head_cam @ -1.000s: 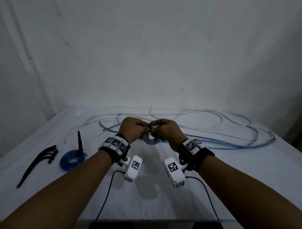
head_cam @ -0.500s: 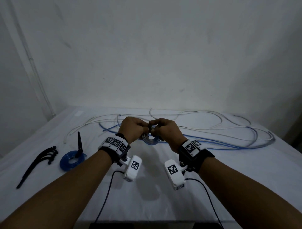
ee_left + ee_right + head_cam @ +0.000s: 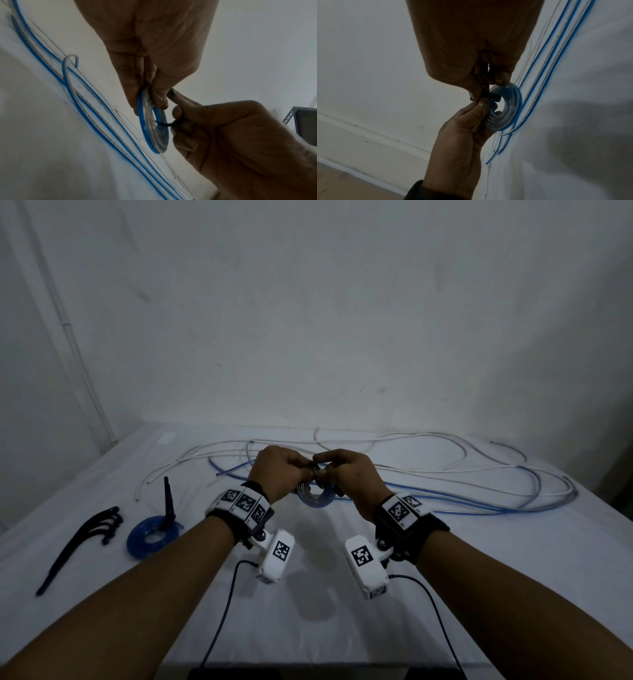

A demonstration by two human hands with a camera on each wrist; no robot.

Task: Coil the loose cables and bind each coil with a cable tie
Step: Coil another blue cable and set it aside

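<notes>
A small coil of clear and blue cable [image 3: 315, 498] hangs upright above the white table [image 3: 308, 611], held between both hands. My left hand [image 3: 296, 470] pinches the coil's upper rim [image 3: 145, 97] between thumb and fingers. My right hand [image 3: 330, 469] grips a black cable tie [image 3: 165, 124] that passes through the coil's centre hole. In the right wrist view the tie [image 3: 488, 96] wraps over the coil [image 3: 506, 108] near the left thumb. The tie's head and tail are largely hidden inside the right fingers [image 3: 185, 143].
A bound blue coil [image 3: 154, 535] with its tie standing up lies at the left, beside a bunch of black cable ties [image 3: 82, 539]. Loose white and blue cables [image 3: 462, 474] sprawl across the far half of the table. A wall rises behind.
</notes>
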